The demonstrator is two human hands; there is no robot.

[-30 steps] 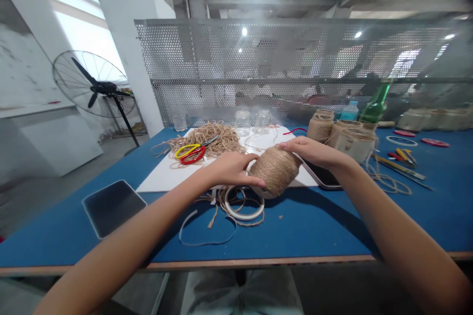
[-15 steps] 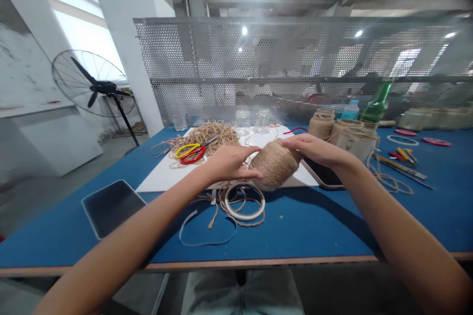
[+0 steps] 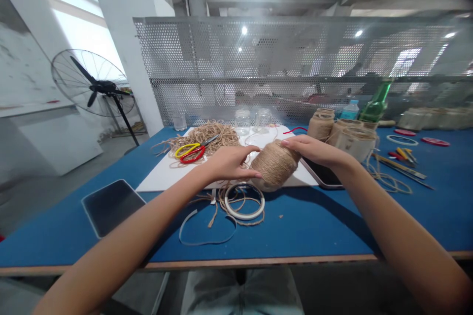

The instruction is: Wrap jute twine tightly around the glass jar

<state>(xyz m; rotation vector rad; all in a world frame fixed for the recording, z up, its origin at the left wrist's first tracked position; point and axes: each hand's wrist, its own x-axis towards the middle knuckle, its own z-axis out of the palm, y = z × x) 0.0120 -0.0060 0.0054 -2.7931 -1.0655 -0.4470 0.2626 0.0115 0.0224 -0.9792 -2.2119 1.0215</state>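
Beyond the left hand [image 3: 229, 163], red-and-yellow scissors [image 3: 190, 156] lie on loose jute twine [image 3: 221, 135], and below that hand sits a roll of white tape [image 3: 244, 217]. A dark tablet [image 3: 113, 206] lies further left. Past the right hand [image 3: 318, 151], twine-wrapped jars [image 3: 356, 143] stand near a green glass bottle [image 3: 377, 101].

Jute-wrapped jars [image 3: 351, 140] block the way past the right hand [image 3: 314, 151]
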